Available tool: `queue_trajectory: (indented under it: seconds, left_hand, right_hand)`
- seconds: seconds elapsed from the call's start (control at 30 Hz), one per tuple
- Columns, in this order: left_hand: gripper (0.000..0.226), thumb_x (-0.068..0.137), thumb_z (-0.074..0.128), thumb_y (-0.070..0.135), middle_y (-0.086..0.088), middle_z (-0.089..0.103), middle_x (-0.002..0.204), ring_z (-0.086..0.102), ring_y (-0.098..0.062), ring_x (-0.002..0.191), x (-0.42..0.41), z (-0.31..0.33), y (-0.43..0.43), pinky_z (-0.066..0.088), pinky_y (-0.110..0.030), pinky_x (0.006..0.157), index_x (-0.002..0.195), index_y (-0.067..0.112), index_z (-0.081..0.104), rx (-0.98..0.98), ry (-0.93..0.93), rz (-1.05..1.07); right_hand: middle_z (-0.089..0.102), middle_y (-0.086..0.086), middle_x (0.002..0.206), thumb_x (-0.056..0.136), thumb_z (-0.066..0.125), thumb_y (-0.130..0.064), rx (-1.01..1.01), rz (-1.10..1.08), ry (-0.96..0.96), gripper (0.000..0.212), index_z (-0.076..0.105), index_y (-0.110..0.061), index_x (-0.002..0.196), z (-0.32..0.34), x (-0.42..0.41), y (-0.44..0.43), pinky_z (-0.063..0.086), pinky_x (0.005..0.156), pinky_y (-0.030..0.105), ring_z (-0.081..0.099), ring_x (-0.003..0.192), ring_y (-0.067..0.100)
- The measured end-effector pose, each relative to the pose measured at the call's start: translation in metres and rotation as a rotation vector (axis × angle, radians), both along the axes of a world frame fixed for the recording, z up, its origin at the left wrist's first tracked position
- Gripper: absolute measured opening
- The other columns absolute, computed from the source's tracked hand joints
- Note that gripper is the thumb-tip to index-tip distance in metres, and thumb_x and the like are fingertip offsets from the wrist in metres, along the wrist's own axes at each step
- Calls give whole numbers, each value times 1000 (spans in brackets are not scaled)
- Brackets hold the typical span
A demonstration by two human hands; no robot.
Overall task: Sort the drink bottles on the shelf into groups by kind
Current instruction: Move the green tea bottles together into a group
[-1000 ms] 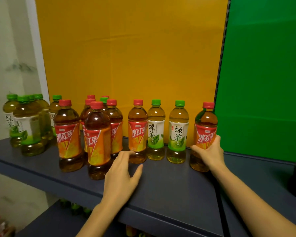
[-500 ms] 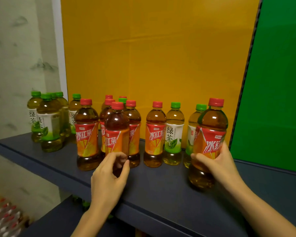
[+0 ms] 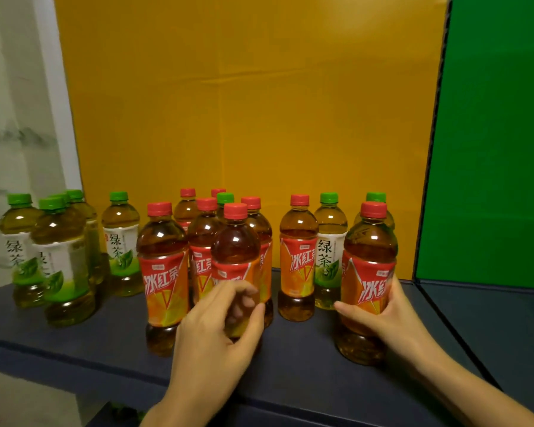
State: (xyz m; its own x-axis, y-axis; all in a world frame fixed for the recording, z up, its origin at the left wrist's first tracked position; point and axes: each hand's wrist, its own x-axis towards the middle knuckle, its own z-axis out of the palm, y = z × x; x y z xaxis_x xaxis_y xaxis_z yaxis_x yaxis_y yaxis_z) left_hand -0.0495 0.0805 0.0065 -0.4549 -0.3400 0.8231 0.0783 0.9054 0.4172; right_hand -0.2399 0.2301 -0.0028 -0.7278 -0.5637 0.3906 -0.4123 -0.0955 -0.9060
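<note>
With the right hand [image 3: 383, 312] wrapped round the red-capped tea bottle [image 3: 369, 241] on the shelf [image 3: 290, 365], slide it upright past the green tea bottle [image 3: 330, 241] beside the thumb, toward the 1 front red bottle [image 3: 235, 251] behind the left hand [image 3: 210, 334], whose curled fingers may or may not be gripping it.

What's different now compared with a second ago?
The right hand, gripping a red-capped bottle throughout, pulled it from the back row toward the shelf front. The left hand lifted off the shelf and curls its fingers at the cluster's front bottle; a grip isn't clear. The rest, including the green-capped group at left, stayed put.
</note>
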Motion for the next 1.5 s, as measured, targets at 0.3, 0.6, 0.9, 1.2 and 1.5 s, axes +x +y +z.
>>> queue_trajectory:
  seconds: [0.3,0.6,0.9,1.2,1.5]
  left_hand:
    - [37,89,53,37,1,53,108,50,-16,100,-69,136,18,41,-31,82,116,12,47,-315,-163,29]
    - [89,66,78,40,-14,49,130,53,-30,109,-202,180,-5,49,-41,88,134,7,32,-229,-1034,26]
    - [68,55,87,19,-4,59,90,63,-27,83,-232,177,-15,55,-46,84,114,15,53,-239,-1307,-97]
    - [64,53,87,15,0,52,86,52,-15,71,-206,196,-17,47,-25,55,99,15,42,-106,-932,-245]
    - [62,57,85,26,-4,64,112,59,-16,104,-160,234,-24,52,-30,84,108,12,54,177,-98,-374]
  right_hand:
    - [43,-4,135,79,39,-71,-35,-168,86,71,39,-24,132,50,-49,25,34,104,34,40,128,16]
    - [45,-10,113,79,69,-13,174,-55,106,80,19,-13,141,62,-103,-3,42,74,13,48,91,1]
    - [63,4,115,69,78,-9,153,38,121,67,44,-13,127,49,-138,-18,51,67,11,62,98,8]
    - [60,1,112,60,80,-21,-46,-93,205,68,47,-14,119,92,-119,0,44,73,19,58,100,14]
    - [62,1,116,57,81,-41,-255,-190,419,74,50,-15,119,192,-90,10,50,93,37,60,106,15]
